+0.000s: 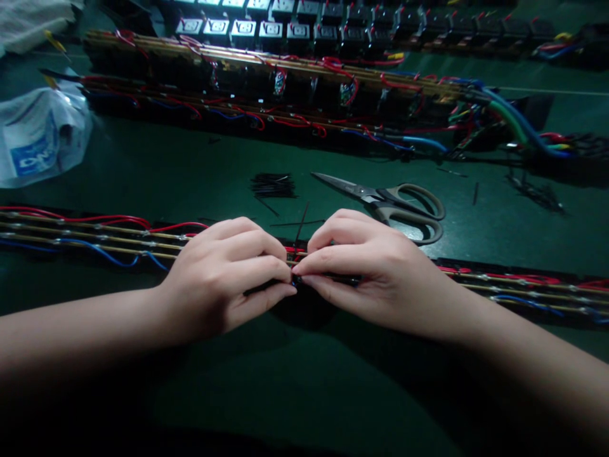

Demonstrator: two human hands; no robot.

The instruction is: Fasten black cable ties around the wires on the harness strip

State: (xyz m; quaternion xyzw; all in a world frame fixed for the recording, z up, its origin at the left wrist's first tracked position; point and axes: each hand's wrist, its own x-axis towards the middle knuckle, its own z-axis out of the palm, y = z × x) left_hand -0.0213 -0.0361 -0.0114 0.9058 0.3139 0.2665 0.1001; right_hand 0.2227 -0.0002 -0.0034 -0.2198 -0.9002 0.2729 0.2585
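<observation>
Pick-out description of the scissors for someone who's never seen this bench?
On the green table, find the nearest long wired strip. Just beyond it, by the right hand, lie the scissors, pointing left toward a small pile of black strands. Unlike that pile, they have metal blades and two looped handles.

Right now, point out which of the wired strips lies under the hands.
The nearest strip: the left hand and right hand are at its middle stretch, with the scissors just beyond it. The other strips lie past the scissors.

Two hands (228, 273) (368, 260), one pair of scissors (375, 195), one bag (35, 139), at least three wired strips (109, 236)
</observation>
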